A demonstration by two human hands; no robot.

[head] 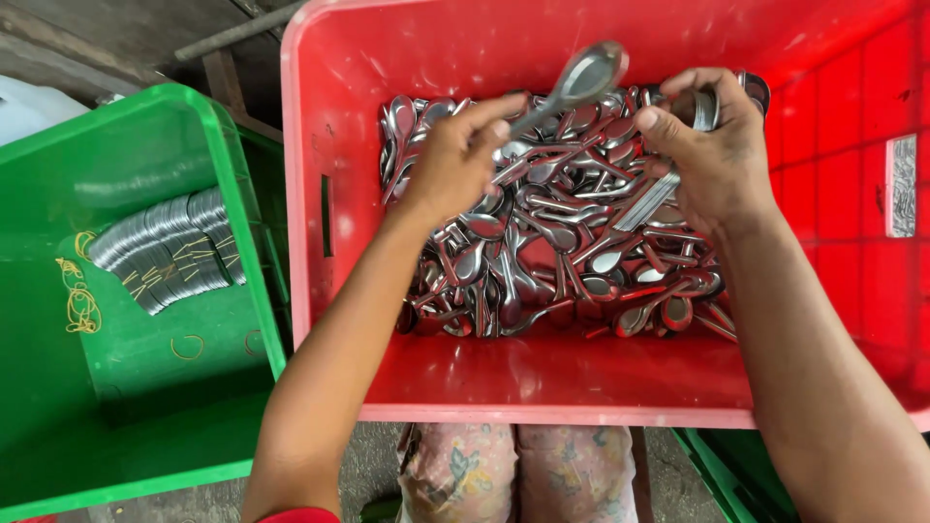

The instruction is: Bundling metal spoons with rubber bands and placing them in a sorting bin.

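Spoon point(579, 79) pinched in left grip point(455, 155), right grip point(712, 145) clamping a spoon bundle point(668, 184) (green crate point(145, 126) alongside)

**One label, on the red crate's wall**

A small upright rectangular label point(902, 186) sits on the inner right-hand wall of the red plastic crate point(833, 136), near the picture's right edge. It is silvery grey with a mottled, worn face, and its edges look slightly ragged. No packages, signs or screens show elsewhere.
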